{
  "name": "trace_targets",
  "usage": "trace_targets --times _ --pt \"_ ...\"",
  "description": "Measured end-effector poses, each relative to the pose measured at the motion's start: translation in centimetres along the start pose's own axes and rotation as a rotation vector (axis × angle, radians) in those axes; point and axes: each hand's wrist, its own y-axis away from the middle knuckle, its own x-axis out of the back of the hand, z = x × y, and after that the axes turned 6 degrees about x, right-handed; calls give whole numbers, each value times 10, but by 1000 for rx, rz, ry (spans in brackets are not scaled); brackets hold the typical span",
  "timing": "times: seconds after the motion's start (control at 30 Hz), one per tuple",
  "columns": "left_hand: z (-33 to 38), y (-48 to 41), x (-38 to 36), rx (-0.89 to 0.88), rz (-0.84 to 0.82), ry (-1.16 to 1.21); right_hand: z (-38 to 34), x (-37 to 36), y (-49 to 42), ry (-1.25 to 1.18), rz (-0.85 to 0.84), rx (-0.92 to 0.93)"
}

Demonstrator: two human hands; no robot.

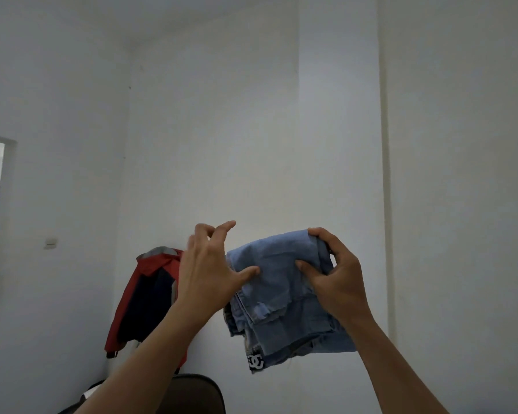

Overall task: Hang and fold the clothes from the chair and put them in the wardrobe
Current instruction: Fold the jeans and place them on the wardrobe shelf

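Before the white wall, the right hand alone is clamping the folded pale-blue denim garment at two o'clock, the left hand touching spread-fingered at nine, risking layers sliding apart.

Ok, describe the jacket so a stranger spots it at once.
Find the wall corner on the left. A jacket hangs there, above the dark chair. It is red, navy and grey, unlike the pale blue jeans held to its right.

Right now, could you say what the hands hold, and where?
The right hand grips the folded jeans at the upper right edge; the left hand only touches them.
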Motion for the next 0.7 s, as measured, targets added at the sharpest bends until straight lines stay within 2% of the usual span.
trace_targets --times 0.07,0.17,0.23,0.4,0.53,0.63,0.7 --pt "15 2 3 66 -154 204 8 -5 6 70 -13 37" --pt "35 7 5 353 -631 499 18 -12 16 163 3 83" --pt "37 8 2 487 -780 566 22 -17 22 209 11 131" --pt "28 9 -10 631 -737 671 14 -26 37 207 -47 215" --pt "19 15 -24 793 -742 767 11 -38 59 220 -164 322" --pt "8 23 -35 856 -677 838 9 -44 74 178 -222 280" --pt "3 30 -41 878 -629 900 3 -45 78 109 -225 186"
